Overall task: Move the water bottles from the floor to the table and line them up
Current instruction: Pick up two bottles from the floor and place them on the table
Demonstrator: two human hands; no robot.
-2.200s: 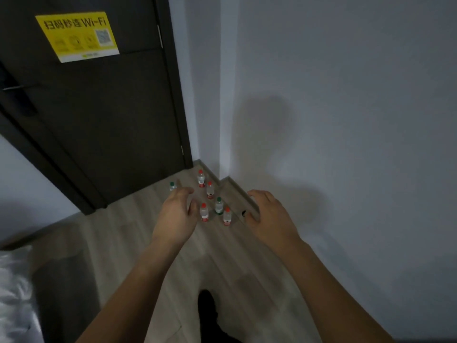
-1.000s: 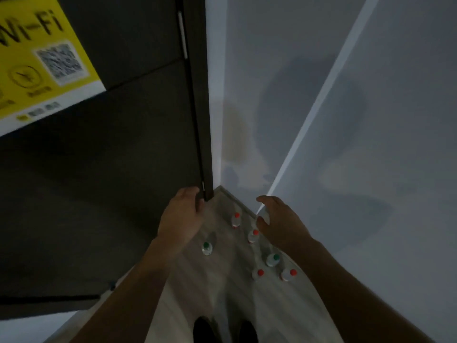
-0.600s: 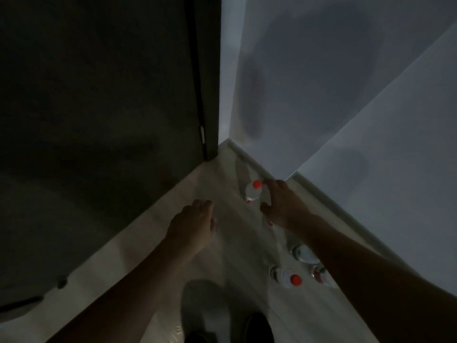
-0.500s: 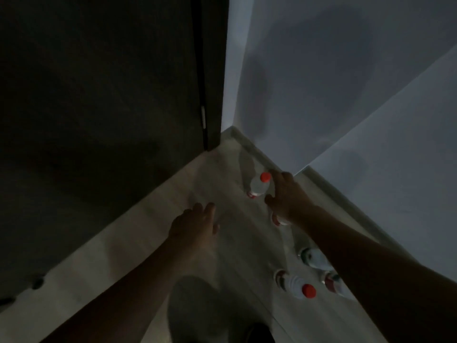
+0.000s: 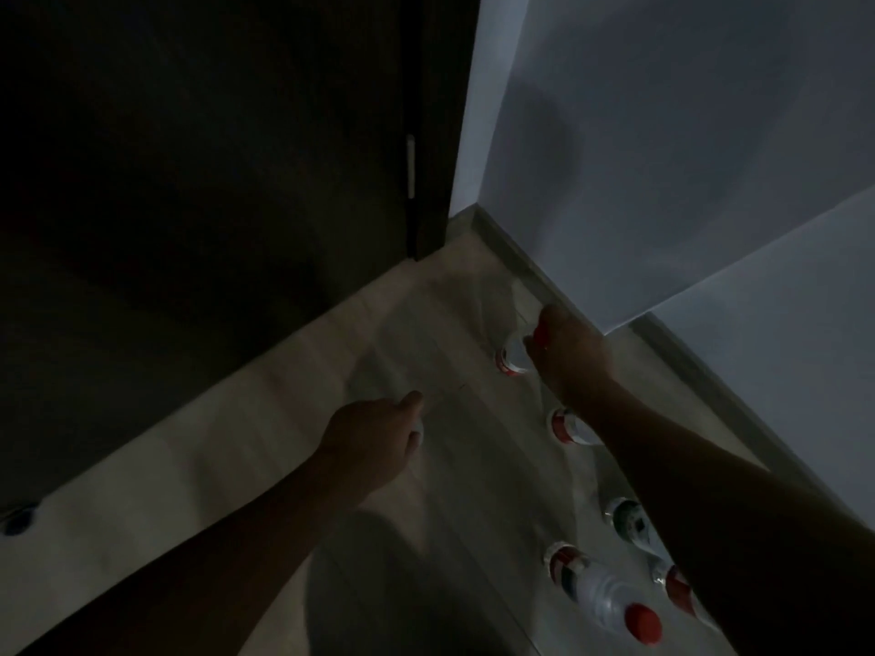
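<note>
The red cap of the farthest water bottle (image 5: 513, 358) is gripped from above by the right hand (image 5: 570, 355), its fingers curled over the top so that only a sliver of red is seen between them. This bottle stands on the wooden floor (image 5: 265, 419) close to the corner where the skirting board (image 5: 509, 250) of the grey wall (image 5: 663, 158) meets the dark door (image 5: 203, 182). The left hand (image 5: 374, 440) is held low over the floor near the door edge; something pale is glimpsed under its fingers, but the bottle there is covered by the hand, and whether it is grasped cannot be told in the dim light. Behind the right wrist, a second bottle with a red label (image 5: 568, 427) is partly hidden by the forearm. Nearer the bottom edge of the view, a green-labelled bottle (image 5: 627, 520) is half covered by the same arm, a red-capped bottle (image 5: 599, 591) is seen almost whole, and one more bottle (image 5: 679, 591) is largely concealed beside it. All of these remain on the floor along the wall side. A small dark object (image 5: 18, 517) at the left edge, on the floor by the door, is too shadowed to be identified.
</note>
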